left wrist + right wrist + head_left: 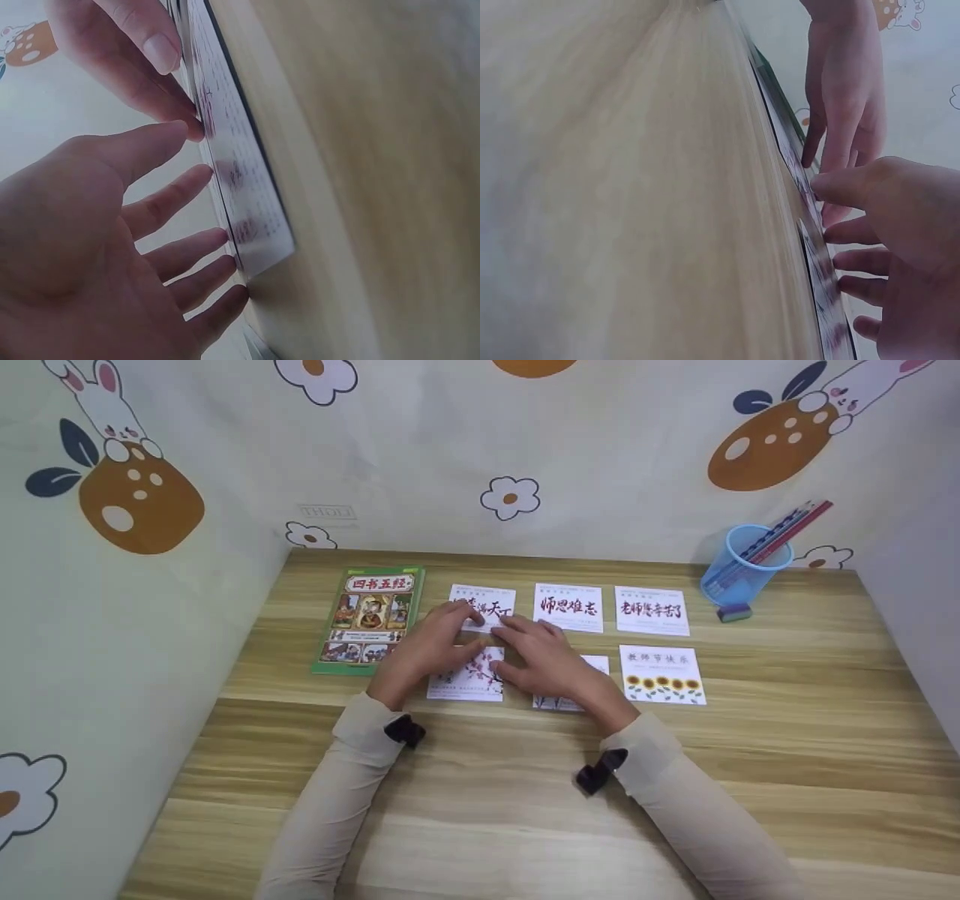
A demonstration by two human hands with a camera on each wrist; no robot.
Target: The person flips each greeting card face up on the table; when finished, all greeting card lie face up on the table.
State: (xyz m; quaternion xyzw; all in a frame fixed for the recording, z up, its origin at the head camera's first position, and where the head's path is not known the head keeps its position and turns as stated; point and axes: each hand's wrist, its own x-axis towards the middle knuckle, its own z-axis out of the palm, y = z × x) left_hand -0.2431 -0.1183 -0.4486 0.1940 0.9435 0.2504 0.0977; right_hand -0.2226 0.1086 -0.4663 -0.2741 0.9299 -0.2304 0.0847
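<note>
My left hand (pixel 431 645) and right hand (pixel 546 658) come together over the left column of white cards, fingers spread and loosely bent. Fingertips of both reach the upper-left card (pixel 496 598), which has dark red Chinese characters and is partly covered. Below it, a card with pink blossoms (pixel 465 690) lies between the two thumbs. The right hand also hides most of the lower-middle card (pixel 556 703). In the left wrist view, left fingertips stand along the edge of a card (pixel 240 176). The right wrist view shows the right fingers just above the cards.
Farther right lie the upper-middle card (pixel 568 609), upper-right card (pixel 651 611) and a sunflower card (pixel 663 675). A green-bordered book (pixel 369 622) is beside the left hand. At the back right stands a blue cup (pixel 739 574) of pencils, with an eraser (pixel 734 613) before it.
</note>
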